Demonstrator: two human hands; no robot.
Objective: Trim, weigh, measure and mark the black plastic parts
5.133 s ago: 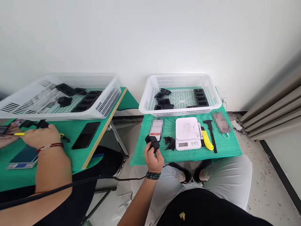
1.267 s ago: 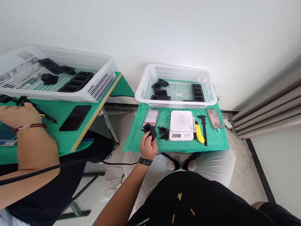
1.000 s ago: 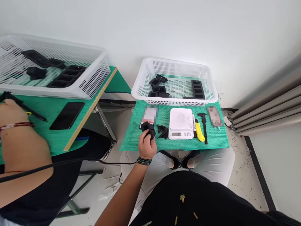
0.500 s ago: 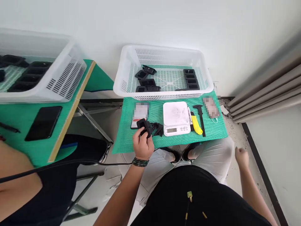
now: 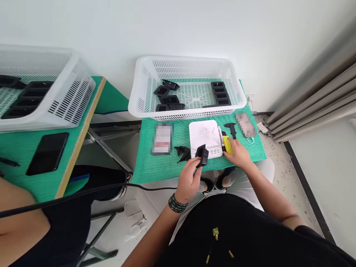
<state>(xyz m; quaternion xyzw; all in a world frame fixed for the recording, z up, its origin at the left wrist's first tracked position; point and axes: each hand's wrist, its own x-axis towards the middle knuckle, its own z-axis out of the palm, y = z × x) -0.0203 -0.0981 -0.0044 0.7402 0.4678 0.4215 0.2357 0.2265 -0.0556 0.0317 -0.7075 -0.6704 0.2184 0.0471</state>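
My left hand [image 5: 189,180] grips a black rectangular part with a hollow opening [image 5: 202,155], held tilted just over the front of the white digital scale [image 5: 204,132]. My right hand [image 5: 238,154] has its fingers closed around a yellow utility knife [image 5: 228,145], which lies at the scale's right side. Fingers and palm cover part of the knife. Beyond that hand lies a black caliper [image 5: 230,128], its lower part hidden. Dark crumpled scraps [image 5: 183,153] rest to the left of the scale. A marker [image 5: 220,134] lies along the scale's right edge.
Behind the scale stands a white slotted basket [image 5: 180,113] with several black parts. A blurred card or packet [image 5: 162,139] and a blurred phone-like item [image 5: 246,125] lie on the green cloth. At left, another person's arm [image 5: 16,211] is beside a table with a phone [image 5: 48,153].
My left hand has moved right with the black part, from beside the scraps to the scale's front. My right hand has come in from the far right and taken hold of the utility knife.
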